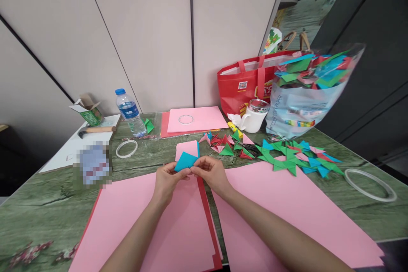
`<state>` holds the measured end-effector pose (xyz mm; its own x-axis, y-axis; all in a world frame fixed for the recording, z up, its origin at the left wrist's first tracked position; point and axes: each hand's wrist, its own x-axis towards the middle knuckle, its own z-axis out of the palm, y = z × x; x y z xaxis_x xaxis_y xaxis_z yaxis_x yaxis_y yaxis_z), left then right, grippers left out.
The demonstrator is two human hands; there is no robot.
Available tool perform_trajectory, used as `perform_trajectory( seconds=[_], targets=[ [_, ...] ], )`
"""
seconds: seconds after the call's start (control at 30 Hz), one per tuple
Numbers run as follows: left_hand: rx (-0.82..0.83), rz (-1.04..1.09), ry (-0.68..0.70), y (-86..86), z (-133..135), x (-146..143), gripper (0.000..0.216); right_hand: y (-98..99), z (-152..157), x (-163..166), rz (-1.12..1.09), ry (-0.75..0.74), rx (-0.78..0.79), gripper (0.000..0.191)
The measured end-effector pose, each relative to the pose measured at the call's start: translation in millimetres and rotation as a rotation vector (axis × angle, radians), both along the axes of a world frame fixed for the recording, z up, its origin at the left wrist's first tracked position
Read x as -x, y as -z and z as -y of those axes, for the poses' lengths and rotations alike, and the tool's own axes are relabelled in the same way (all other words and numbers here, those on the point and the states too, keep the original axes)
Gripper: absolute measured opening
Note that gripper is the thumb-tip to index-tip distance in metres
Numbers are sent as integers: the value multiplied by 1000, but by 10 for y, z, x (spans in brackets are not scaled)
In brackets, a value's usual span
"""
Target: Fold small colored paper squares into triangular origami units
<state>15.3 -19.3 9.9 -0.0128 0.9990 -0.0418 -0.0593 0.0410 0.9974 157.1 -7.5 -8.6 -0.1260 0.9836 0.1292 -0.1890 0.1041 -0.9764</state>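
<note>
A small piece of folded blue paper point(185, 161) is held up between my two hands, just above the pink sheets. My left hand point(167, 180) pinches its lower left edge, thumb in front. At its right corner, my right hand point(211, 174) grips it with thumb and fingertips close to the left thumb. Behind the folded paper lies a small stack of pink and blue paper pieces point(187, 146). Under my forearms spread two stacks of large pink sheets, the left stack point(127, 212) with red paper below it and the right stack point(280, 208).
Folded paper pieces point(227, 150) and linked green and blue ones point(280, 163) lie at right. Behind stand a white mug point(253, 119), a clear bag of folded paper point(306, 102) and a red bag point(232, 89). At left are a water bottle point(130, 112), hammer point(97, 129) and white ring point(126, 149).
</note>
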Motion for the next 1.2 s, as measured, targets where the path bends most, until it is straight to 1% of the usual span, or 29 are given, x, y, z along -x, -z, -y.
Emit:
perform_trajectory(
  seconds=[0.17,0.43,0.57,0.63,0.8,0.93,1.07,1.2],
  targets=[
    [-9,-22,-58,23,-8,31,18,-3,-5,-23,5,-51,-6,17],
    [-32,-78,-64,40,-7,41,21,5,-37,-65,143,-40,-48,11],
    [-25,-32,-59,63,-12,30,22,-32,-34,-66,142,-57,-48,12],
    [-12,5,-50,76,-15,32,21,-51,-33,-58,105,-51,-18,15],
    [16,51,-35,95,-15,35,18,-34,-48,-39,27,-20,23,32],
    [32,40,-42,76,-13,29,18,-1,-53,-34,4,-71,48,33],
    [43,-33,-48,40,-3,17,19,7,-37,-42,85,-142,47,46],
    [53,-65,-21,25,5,7,19,28,-28,-53,197,-120,9,40]
  ],
)
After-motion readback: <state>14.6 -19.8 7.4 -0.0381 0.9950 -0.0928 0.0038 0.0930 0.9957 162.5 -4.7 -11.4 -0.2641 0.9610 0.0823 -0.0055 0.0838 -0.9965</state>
